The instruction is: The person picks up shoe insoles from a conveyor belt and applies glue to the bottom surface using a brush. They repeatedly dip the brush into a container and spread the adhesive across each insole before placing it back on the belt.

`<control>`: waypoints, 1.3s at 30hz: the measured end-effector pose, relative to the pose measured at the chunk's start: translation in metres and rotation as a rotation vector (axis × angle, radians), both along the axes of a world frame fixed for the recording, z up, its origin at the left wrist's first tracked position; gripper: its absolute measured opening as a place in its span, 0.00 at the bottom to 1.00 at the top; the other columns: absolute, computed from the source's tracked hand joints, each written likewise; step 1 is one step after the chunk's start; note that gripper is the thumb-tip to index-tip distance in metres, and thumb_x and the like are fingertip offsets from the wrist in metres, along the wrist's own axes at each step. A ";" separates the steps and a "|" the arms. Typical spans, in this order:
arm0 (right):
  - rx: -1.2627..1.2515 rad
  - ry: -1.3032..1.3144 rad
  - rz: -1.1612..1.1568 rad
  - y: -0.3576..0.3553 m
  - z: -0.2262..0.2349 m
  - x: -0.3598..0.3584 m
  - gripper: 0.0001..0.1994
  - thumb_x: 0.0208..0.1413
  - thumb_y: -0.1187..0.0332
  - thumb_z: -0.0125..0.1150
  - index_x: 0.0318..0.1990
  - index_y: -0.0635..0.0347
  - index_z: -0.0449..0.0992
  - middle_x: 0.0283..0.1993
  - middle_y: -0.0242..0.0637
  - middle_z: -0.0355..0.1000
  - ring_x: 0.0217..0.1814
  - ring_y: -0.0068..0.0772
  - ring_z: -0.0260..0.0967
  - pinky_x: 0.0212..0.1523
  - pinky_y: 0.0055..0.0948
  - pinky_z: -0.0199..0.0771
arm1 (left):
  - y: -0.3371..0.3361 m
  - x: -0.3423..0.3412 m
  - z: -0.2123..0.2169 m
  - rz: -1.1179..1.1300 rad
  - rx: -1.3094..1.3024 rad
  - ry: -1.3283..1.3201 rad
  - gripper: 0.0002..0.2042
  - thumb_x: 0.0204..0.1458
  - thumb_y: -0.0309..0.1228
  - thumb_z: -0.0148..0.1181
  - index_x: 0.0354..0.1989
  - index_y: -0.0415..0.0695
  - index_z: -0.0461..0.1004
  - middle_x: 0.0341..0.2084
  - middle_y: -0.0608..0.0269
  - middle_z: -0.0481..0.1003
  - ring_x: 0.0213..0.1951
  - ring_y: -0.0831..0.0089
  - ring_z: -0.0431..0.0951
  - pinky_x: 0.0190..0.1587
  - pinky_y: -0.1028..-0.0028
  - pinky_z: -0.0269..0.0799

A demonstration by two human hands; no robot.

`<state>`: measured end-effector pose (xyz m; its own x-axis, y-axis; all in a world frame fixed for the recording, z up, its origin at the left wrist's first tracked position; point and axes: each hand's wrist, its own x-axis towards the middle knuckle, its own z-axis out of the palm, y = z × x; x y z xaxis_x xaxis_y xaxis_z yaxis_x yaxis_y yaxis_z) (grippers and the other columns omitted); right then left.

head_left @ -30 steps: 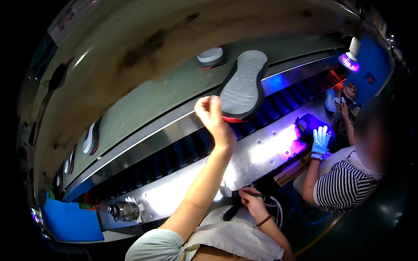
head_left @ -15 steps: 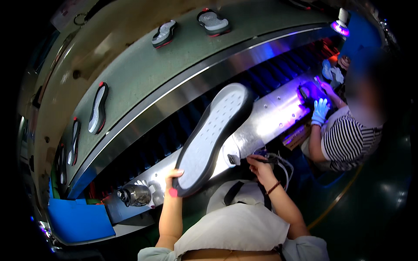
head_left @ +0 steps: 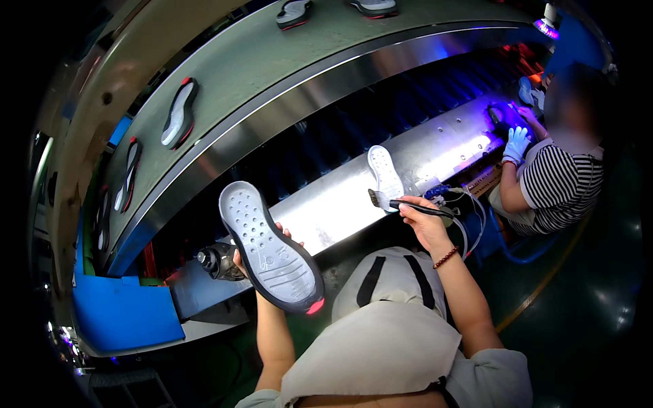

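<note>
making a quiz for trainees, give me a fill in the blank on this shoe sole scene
1. The left hand holds up a grey ____ with its tread facing the camera.
2. The right hand grips a small ____ with a dark handle.
3. A white sole lies on the shiny ____ ledge.
4. The co-worker in the striped shirt wears ____ gloves.

Missing words: shoe sole; brush; metal; blue

Lay flat on steel shelf (head_left: 435, 146): one white sole (head_left: 385, 171). Rode upper grey belt (head_left: 272, 75): several soles (head_left: 178, 113). Sat at right: striped-shirted co-worker (head_left: 561, 183), gloved.
</note>
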<state>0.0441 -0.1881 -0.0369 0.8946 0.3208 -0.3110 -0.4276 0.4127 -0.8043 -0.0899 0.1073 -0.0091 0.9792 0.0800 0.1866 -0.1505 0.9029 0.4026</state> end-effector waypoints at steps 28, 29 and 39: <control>0.030 -0.353 0.432 0.032 0.120 0.042 0.10 0.44 0.80 0.57 0.37 0.69 0.72 0.37 0.47 0.73 0.39 0.29 0.71 0.44 0.24 0.70 | -0.106 0.079 0.018 -0.052 -0.116 0.210 0.41 0.45 0.67 0.32 0.56 0.44 0.59 0.52 0.55 0.64 0.52 0.62 0.65 0.55 0.63 0.59; 0.024 -0.344 0.436 0.030 0.123 0.044 0.09 0.44 0.79 0.58 0.37 0.68 0.73 0.36 0.44 0.73 0.38 0.28 0.71 0.43 0.22 0.71 | -0.106 0.082 0.018 -0.090 -0.168 0.165 0.43 0.44 0.69 0.30 0.57 0.43 0.57 0.52 0.55 0.63 0.52 0.61 0.65 0.55 0.63 0.59; -0.037 -0.448 0.447 0.031 0.141 0.078 0.08 0.44 0.78 0.59 0.34 0.70 0.74 0.28 0.39 0.73 0.24 0.23 0.70 0.24 0.19 0.72 | -0.126 0.105 0.036 0.016 0.067 0.357 0.44 0.45 0.69 0.21 0.57 0.42 0.55 0.47 0.49 0.66 0.47 0.57 0.69 0.51 0.64 0.65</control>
